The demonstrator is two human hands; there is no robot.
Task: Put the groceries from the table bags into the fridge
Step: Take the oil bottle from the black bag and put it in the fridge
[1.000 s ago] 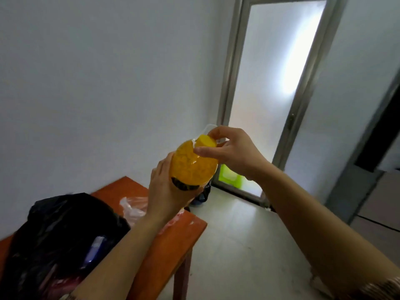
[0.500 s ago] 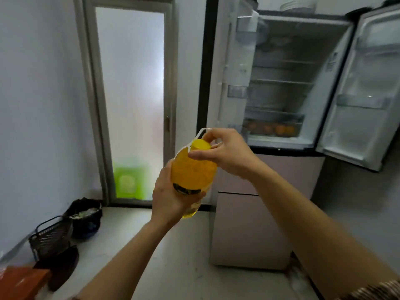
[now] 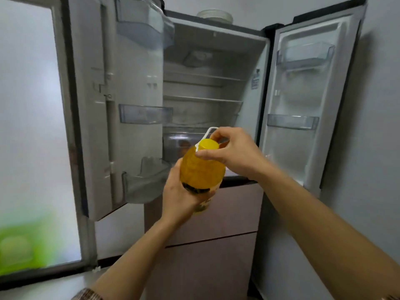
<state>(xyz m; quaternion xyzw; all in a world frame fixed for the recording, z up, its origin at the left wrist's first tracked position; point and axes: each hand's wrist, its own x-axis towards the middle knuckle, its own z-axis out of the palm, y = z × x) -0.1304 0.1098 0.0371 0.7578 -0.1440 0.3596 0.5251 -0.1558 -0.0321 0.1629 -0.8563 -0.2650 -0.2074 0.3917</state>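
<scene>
Bottle (image 3: pixel 202 169) (yellow) held before open fridge (image 3: pixel 205 87). Left hand (image 3: pixel 184 195) grips its base; right hand (image 3: pixel 236 152) fingers pinch its handle (image 3: pixel 206 135).

This looks like a home kitchen. A tall household fridge (image 3: pixel 201 89) fills the view, its left door (image 3: pixel 134 83) and right door (image 3: pixel 303 94) swung wide, showing clear door bins (image 3: pixel 145 114), glass shelves (image 3: pixel 201 99) and a crisper drawer low inside. Below the open compartment are two pinkish drawer fronts (image 3: pixel 216 215). A stack of plates (image 3: pixel 215 16) rests on top of the fridge. Left of the fridge stands a frosted-glass door (image 3: pixel 28 105) in a metal frame, with a blurred green shape behind it. A plain pale wall (image 3: pixel 381 105) lies to the fridge's right.
</scene>
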